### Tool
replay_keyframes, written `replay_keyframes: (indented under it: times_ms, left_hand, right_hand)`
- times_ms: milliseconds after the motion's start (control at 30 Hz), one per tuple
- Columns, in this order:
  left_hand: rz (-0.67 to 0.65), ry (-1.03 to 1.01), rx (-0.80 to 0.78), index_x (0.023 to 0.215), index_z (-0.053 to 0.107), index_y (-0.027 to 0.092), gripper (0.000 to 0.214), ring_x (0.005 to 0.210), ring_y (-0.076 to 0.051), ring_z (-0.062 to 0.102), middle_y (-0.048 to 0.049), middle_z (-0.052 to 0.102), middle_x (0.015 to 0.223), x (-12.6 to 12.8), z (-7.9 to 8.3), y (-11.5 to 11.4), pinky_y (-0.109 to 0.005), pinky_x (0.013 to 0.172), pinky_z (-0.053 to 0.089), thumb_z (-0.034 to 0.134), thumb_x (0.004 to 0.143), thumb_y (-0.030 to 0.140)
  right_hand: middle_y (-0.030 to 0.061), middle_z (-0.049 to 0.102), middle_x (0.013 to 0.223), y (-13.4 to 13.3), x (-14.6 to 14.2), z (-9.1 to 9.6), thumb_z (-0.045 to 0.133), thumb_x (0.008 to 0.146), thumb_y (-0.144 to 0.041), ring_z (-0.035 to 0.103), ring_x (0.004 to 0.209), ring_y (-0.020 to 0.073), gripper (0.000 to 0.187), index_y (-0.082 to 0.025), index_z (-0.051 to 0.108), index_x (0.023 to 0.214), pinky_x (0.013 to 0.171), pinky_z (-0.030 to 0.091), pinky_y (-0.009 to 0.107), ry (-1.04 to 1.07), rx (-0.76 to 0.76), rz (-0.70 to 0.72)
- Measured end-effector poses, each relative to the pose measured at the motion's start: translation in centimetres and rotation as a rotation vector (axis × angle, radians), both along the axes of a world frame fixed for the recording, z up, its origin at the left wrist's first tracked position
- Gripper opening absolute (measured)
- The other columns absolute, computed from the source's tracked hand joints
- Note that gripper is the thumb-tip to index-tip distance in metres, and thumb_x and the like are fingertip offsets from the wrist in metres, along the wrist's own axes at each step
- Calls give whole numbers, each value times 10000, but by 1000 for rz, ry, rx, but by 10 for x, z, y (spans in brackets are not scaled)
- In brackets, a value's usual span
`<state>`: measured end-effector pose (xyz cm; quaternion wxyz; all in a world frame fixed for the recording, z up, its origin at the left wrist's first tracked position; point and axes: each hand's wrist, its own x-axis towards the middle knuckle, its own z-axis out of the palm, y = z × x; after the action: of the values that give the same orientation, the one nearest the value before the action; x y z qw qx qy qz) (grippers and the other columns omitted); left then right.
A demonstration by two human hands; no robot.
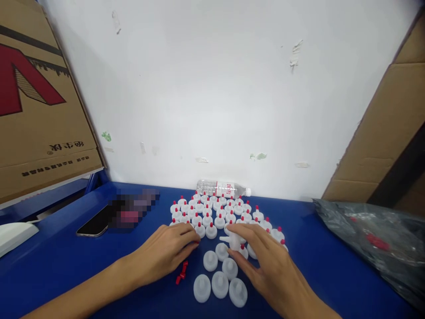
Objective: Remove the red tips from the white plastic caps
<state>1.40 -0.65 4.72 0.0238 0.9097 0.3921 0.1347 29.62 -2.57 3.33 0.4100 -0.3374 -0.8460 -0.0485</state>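
Observation:
My right hand (265,252) is closed around a white plastic nozzle cap (234,241), tilted so its bare spout points left. My left hand (172,246) is pinched at the fingertips, with a bit of a small red tip cap (198,241) showing there. Loose red tip caps (181,272) lie on the blue table just below the left hand. Between and in front of my hands stand several nozzle caps (220,284) without red tips. Behind them many white nozzle caps (211,230) stand upright with red tips on their spouts; my right hand hides some.
A clear plastic bottle (222,188) lies on its side against the white wall. On the left of the blue table (133,305) rests a phone (96,221) beside a blurred patch. A grey plastic bag (372,239) with red pieces lies at right. Cardboard (43,124) stands on the left.

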Motion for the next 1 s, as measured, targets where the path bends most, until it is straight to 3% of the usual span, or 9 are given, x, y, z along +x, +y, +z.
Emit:
replay_keyframes:
  times_ms: [167, 400, 533, 800, 1000]
  left_hand:
    - [-76, -227, 154, 1173, 671, 221, 173, 922, -173, 749, -36, 771, 1049, 3, 1, -9, -240, 788, 547, 514, 1108, 252]
    - [-152, -250, 335, 1262, 654, 244, 224, 809, -134, 771, -24, 788, 1043, 7, 1, -22, -223, 597, 442, 470, 1144, 293]
    - [-185, -237, 307, 1265, 646, 274, 252, 787, -132, 773, -10, 791, 1037, 9, 2, -28, -244, 576, 409, 419, 1156, 281]
    - [-199, -319, 280, 1307, 615, 246, 217, 745, -147, 754, -30, 781, 993, 13, -3, -30, -241, 592, 466, 500, 1129, 289]
    - [-169, -350, 120, 1210, 639, 267, 269, 766, -138, 714, 2, 753, 980, 18, -4, -37, -282, 634, 400, 384, 1164, 338]
  right_hand:
    - [49, 753, 1086, -5, -3, 7, 549, 1082, -325, 742, 1007, 191, 275, -244, 534, 1344, 878, 631, 299, 15, 54, 93]
    - [35, 766, 1080, -10, -8, 7, 545, 1085, -323, 741, 997, 177, 259, -232, 559, 1328, 872, 629, 281, -11, 31, 174]
    - [45, 776, 1099, -10, -10, 7, 538, 1089, -340, 743, 997, 169, 253, -214, 576, 1305, 881, 627, 274, -16, 52, 211]
    - [83, 789, 1147, -13, -10, 7, 603, 1053, -243, 756, 1004, 167, 181, -175, 654, 1213, 919, 626, 258, -37, 198, 245]
    - [51, 793, 1194, -24, -10, 12, 653, 972, -138, 776, 960, 188, 200, -266, 713, 1114, 876, 649, 306, -179, 324, 143]
